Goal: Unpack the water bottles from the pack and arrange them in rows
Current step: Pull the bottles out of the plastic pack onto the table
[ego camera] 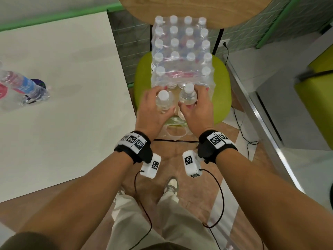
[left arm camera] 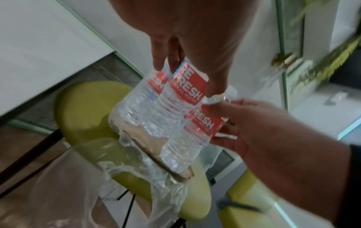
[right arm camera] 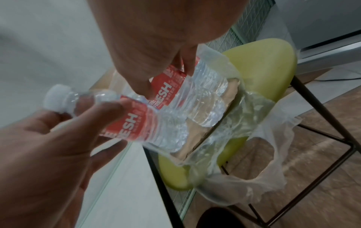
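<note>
A shrink-wrapped pack of water bottles (ego camera: 181, 51) with white caps stands on a green chair (ego camera: 222, 91); its near end is torn open. My left hand (ego camera: 158, 105) grips one clear bottle (ego camera: 163, 101) at that opening. My right hand (ego camera: 195, 102) grips the neighbouring bottle (ego camera: 188, 94), slightly higher. In the left wrist view the left-hand bottle (left arm camera: 175, 104) shows a red REFRESH label. In the right wrist view the right-hand bottle (right arm camera: 201, 98) sits low over the brown cardboard tray (right arm camera: 195, 143). Several unpacked bottles (ego camera: 25, 87) stand on the white table (ego camera: 63, 114) at the far left.
Loose torn plastic wrap (ego camera: 173, 127) hangs off the chair's front edge. A round wooden tabletop (ego camera: 216, 9) sits behind the pack. A black cable (ego camera: 241, 127) runs along the floor on the right, beside a metal-edged unit (ego camera: 261, 114). My feet are below the chair.
</note>
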Demonstrator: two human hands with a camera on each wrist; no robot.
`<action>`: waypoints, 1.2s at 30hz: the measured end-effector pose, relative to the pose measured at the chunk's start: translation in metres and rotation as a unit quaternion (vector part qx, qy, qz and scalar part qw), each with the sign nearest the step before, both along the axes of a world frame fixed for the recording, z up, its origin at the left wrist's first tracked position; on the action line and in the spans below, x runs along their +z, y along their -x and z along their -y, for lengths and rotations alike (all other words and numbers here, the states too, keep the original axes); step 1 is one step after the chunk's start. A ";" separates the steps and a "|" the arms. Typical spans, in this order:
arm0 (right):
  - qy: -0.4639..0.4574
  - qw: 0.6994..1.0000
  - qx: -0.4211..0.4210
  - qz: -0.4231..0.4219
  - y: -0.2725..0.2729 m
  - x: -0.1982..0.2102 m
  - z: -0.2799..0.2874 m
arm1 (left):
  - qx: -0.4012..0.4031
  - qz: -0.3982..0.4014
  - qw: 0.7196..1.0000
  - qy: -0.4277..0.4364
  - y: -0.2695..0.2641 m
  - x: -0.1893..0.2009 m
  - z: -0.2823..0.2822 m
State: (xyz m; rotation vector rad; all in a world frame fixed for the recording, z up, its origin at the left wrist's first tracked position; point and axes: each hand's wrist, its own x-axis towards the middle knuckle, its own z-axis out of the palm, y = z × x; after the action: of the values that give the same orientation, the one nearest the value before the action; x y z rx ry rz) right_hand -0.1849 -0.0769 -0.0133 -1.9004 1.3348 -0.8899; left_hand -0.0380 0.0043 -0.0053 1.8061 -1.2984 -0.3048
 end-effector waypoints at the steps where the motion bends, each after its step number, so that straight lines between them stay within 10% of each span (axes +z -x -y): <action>1: 0.004 1.000 0.008 0.002 -0.004 0.003 -0.007 | 0.022 -0.008 1.000 0.007 -0.008 0.003 -0.011; 24: -0.087 0.964 0.251 0.000 -0.398 0.031 -0.170 | 0.327 -0.171 0.930 -0.010 -0.372 0.005 -0.237; 36: -0.072 0.966 0.248 -0.030 -0.483 0.003 -0.211 | 0.330 -0.160 0.930 -0.006 -0.445 -0.021 -0.260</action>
State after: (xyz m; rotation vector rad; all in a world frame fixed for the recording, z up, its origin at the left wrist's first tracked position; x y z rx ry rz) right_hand 0.2981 0.1343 -0.0106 -2.0247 0.8623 -0.4714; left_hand 0.4071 0.2642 -0.0267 1.9853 -0.4209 -0.2160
